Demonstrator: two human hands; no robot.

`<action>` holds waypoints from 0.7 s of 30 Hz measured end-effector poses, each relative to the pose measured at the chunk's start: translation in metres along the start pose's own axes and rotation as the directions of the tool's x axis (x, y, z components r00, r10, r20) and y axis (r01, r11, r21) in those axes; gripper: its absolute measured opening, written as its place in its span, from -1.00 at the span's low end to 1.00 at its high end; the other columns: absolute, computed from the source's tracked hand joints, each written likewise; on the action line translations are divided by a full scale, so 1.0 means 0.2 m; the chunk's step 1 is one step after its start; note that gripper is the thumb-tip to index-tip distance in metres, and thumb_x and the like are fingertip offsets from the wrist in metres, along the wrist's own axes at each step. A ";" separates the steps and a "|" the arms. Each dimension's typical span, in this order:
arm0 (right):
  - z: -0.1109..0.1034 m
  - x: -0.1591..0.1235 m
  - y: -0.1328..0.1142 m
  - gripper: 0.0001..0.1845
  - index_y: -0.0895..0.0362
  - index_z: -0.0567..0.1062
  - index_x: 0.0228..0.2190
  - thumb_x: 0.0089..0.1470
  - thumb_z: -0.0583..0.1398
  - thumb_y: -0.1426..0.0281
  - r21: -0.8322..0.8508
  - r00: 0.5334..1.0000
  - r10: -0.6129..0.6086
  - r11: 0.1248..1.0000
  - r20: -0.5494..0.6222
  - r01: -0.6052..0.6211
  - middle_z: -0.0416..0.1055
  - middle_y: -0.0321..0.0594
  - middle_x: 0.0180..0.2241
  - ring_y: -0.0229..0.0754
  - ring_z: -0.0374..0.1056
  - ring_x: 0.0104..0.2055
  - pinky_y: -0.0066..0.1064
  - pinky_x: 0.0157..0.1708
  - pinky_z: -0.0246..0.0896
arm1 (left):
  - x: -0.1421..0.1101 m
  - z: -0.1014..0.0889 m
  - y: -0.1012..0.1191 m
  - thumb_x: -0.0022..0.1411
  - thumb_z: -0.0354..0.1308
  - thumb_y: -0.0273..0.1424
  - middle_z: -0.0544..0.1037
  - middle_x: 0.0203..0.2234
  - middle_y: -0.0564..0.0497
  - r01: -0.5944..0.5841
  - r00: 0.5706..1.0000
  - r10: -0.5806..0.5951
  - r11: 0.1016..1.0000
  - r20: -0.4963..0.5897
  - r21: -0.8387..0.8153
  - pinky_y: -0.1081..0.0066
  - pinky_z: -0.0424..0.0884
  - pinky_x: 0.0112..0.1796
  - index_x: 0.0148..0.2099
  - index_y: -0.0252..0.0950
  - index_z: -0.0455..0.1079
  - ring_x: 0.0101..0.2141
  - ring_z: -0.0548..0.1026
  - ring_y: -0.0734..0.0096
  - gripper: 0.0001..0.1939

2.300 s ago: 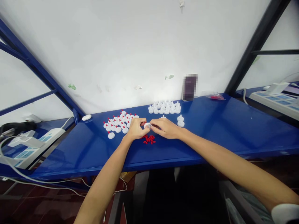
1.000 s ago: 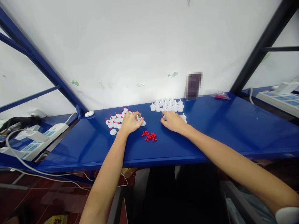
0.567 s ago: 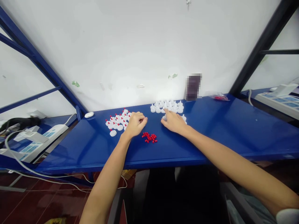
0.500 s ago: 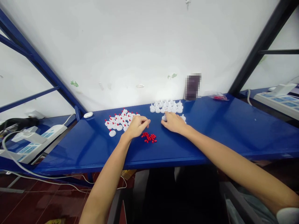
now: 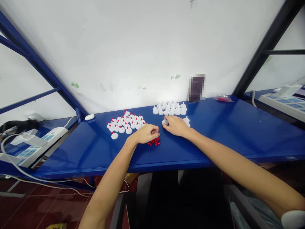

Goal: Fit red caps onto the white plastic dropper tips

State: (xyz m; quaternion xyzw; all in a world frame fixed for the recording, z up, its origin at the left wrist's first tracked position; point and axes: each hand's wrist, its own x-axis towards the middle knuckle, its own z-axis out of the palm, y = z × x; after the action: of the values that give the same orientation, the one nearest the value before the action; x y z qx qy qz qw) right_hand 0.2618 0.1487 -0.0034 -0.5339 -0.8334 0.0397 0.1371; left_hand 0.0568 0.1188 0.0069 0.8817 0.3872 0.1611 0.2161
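Observation:
My left hand (image 5: 147, 133) hovers over the pile of small red tips (image 5: 153, 142), partly covering it. Its fingers are curled, with a gap between thumb and forefinger and nothing visible in it. My right hand (image 5: 176, 125) has its thumb and fingers around a white nozzle cap (image 5: 164, 122) at the table surface. Another white nozzle cap (image 5: 187, 121) shows just behind that hand. To the left stands a group of white nozzle caps with red tips (image 5: 126, 122). Plain white nozzle caps without red tips (image 5: 170, 109) stand in rows near the wall.
The blue table (image 5: 95, 152) meets a white wall at the back. A pixelated dark panel (image 5: 197, 88) leans there. A plastic bag with red bits (image 5: 223, 98) lies at the back right, and a white oval object (image 5: 90, 117) at the back left. Power strips (image 5: 40, 146) flank the table.
My left hand has moved right and toward me, over the red tips. My right hand has shifted slightly left along with the white nozzle cap.

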 end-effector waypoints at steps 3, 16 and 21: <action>0.00 0.00 0.00 -0.62 0.14 0.41 -0.04 0.24 0.02 0.20 0.002 1.000 0.001 1.000 -0.002 -0.001 0.49 0.01 -0.04 0.09 0.44 -0.09 -0.24 -0.23 0.23 | 0.00 0.00 -0.01 0.14 0.05 -0.38 0.24 -0.63 0.14 -0.026 1.000 0.025 0.999 0.008 0.037 0.45 0.10 -0.47 -0.51 -0.29 0.22 -0.56 0.20 0.52 -0.80; 0.02 0.00 0.00 -0.64 0.14 0.43 -0.09 0.24 0.04 0.18 0.029 1.000 0.001 1.000 -0.031 0.000 0.47 0.01 -0.05 0.07 0.43 -0.10 -0.27 -0.22 0.20 | 0.00 0.00 -0.02 0.13 0.01 -0.44 0.22 -0.66 0.16 0.026 0.999 -0.027 0.999 0.029 0.035 0.47 0.10 -0.48 -0.47 -0.31 0.31 -0.59 0.16 0.55 -0.85; 0.00 0.01 0.00 -0.67 0.16 0.46 -0.19 0.23 0.06 0.18 0.100 0.981 -0.064 0.992 -0.186 0.083 0.48 -0.03 -0.10 -0.02 0.42 -0.15 -0.27 -0.16 0.16 | 0.00 0.01 -0.01 0.16 0.01 -0.45 0.27 -0.68 0.17 0.076 0.996 -0.074 0.996 -0.054 0.038 0.48 0.13 -0.49 -0.44 -0.30 0.32 -0.61 0.21 0.55 -0.86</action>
State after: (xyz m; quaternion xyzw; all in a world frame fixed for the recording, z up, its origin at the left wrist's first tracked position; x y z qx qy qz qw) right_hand 0.2602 0.1499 -0.0039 -0.4960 -0.8332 0.0302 0.2426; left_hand 0.0565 0.1206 0.0040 0.8662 0.4288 0.1682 0.1940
